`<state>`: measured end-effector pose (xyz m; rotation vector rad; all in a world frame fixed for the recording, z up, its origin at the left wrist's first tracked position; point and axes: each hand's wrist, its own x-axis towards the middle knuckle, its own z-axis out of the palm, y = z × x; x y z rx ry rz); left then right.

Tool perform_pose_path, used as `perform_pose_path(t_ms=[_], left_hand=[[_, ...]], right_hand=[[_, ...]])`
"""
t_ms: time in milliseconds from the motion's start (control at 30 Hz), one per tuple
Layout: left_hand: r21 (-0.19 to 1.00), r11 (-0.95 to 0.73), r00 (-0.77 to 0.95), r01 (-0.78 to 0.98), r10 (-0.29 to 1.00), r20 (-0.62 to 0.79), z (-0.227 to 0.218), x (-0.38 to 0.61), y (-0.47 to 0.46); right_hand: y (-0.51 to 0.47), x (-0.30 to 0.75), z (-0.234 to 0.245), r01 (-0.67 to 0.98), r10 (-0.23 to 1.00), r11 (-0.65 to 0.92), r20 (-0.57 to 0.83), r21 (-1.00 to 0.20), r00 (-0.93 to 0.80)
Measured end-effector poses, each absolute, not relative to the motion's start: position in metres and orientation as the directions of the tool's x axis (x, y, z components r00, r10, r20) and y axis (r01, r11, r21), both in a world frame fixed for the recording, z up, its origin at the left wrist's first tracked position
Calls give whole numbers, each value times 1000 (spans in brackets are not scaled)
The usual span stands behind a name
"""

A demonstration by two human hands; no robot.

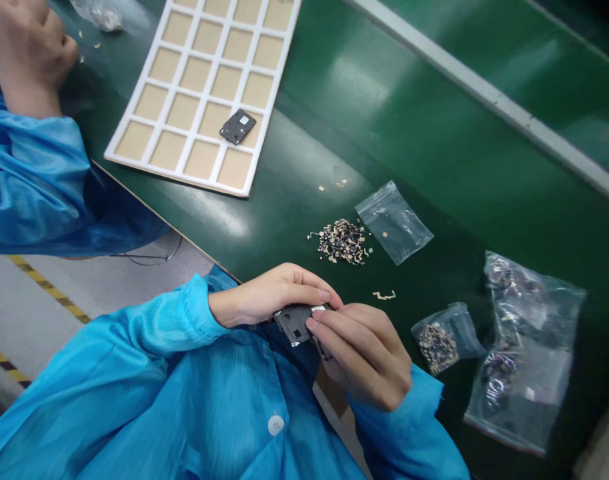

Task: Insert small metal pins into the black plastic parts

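Close to my body, both hands hold a dark grey flat rectangular part [293,323] with small holes and a pale patch near its upper edge. My left hand [279,291] is closed along its far edge, thumb and fingers reaching over the top. From the right, my right hand [371,350] pinches the other end, its fingertips over the face; whether they also hold a tiny piece is hidden. Just beyond the hands lie a loose small tan strip [384,295] and a heap of small black-and-tan pieces [342,241] on the green table [279,227].
A white-gridded tray [183,167] at upper left bears a similar dark part [238,127]. Right of the heap is a clear zip bag [395,223]. Farther right lie a small bag of pieces [439,347] and a larger bag [527,360]. Another person's hand [31,57] is at upper left.
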<state>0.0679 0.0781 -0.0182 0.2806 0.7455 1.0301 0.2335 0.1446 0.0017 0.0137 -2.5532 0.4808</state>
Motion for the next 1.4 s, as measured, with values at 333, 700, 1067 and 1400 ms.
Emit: perform_pose_path(t_ms=[333,700,1067,1400], left_hand=[[990,-104,46,91,994,100,-23,49,60],[806,399,4,-437,897,-442,-26,68,57],[844,324,-120,-428,905,-409,-31,64,59],[999,18,-130,30,991,-14,-27,54,59]], right_hand=[[158,229,7,94,399,786,385,-611,-832],[161,227,-1,158,557,566,234,-809,-797],[165,228,-3,288,596,313,-49,-905,-802],[165,228,-9,280,667,64,-168,-958,-726]])
